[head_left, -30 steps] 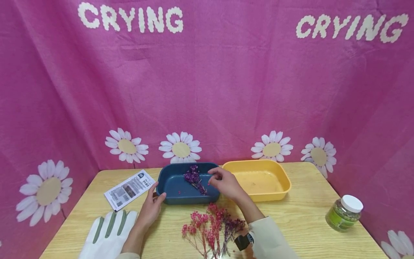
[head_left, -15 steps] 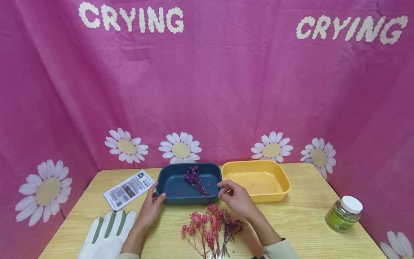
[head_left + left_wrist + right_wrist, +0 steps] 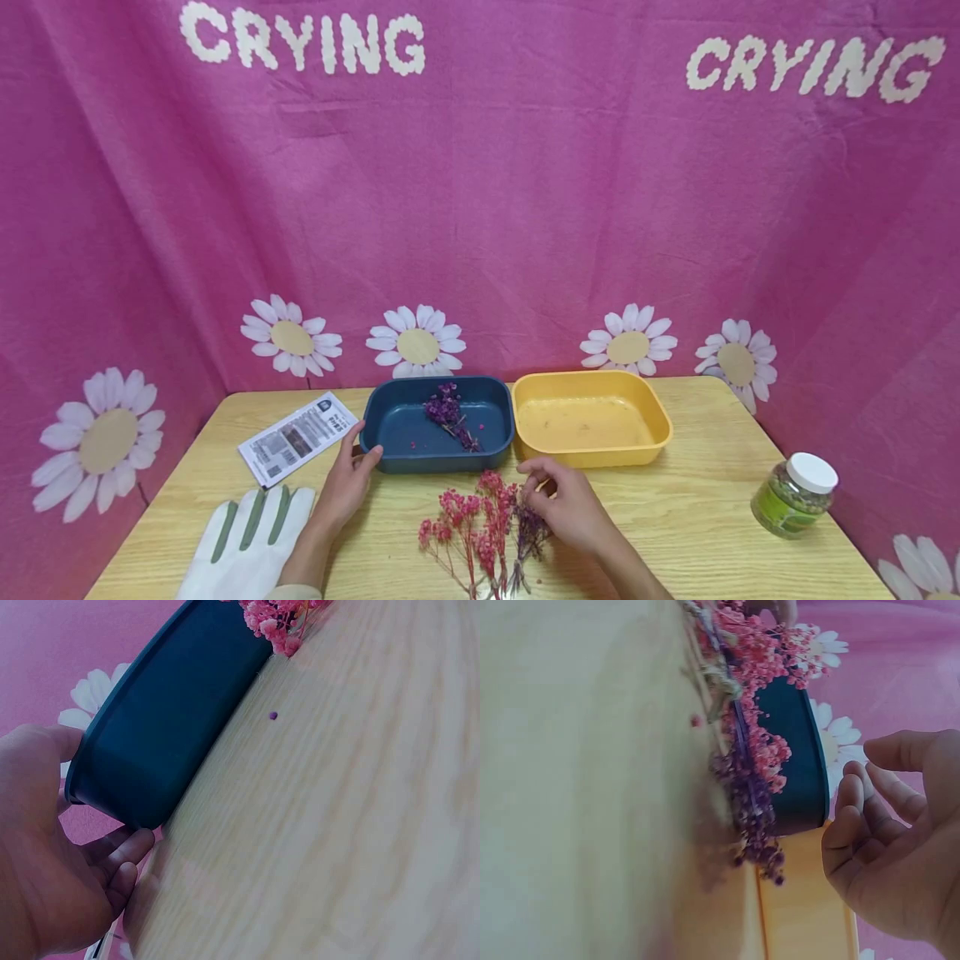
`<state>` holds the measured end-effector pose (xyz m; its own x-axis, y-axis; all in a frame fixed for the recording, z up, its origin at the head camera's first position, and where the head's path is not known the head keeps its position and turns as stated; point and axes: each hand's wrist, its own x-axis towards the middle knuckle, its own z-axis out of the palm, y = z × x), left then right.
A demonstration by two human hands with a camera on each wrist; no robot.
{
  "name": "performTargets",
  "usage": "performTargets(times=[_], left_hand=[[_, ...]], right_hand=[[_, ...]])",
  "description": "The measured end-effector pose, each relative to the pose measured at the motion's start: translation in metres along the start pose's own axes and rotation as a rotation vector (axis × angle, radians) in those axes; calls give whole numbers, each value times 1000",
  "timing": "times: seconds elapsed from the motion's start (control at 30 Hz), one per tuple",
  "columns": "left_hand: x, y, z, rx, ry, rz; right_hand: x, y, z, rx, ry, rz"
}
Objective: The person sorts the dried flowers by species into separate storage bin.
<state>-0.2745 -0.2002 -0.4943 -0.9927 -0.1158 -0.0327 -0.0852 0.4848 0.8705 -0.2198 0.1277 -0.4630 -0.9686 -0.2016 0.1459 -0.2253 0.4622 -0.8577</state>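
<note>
The left hand (image 3: 347,487) grips the left end of the blue tray (image 3: 442,463), thumb at the front corner. A purple flower bunch (image 3: 446,410) lies inside that tray. The right hand (image 3: 573,507) holds nothing; its fingers are loosely bent, near but apart from the dark purple sprigs (image 3: 531,532). Pink flowers (image 3: 465,515) lie left of these sprigs, on the table (image 3: 697,483) in front of the blue tray. The yellow tray (image 3: 600,457) stands directly right of the blue tray.
</note>
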Motion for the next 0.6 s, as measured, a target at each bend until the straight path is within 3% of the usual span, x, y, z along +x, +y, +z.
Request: performTargets(times=[0.13, 0.37, 0.6], left_hand=[[-1, 1, 0, 4, 2, 0], [-1, 2, -2, 3, -6, -20], [-1, 0, -1, 3, -6, -10]], right_hand=[[-11, 4, -1, -46, -4, 16], [-28, 8, -4, -137, 10, 115], [-32, 16, -6, -229, -96, 183]])
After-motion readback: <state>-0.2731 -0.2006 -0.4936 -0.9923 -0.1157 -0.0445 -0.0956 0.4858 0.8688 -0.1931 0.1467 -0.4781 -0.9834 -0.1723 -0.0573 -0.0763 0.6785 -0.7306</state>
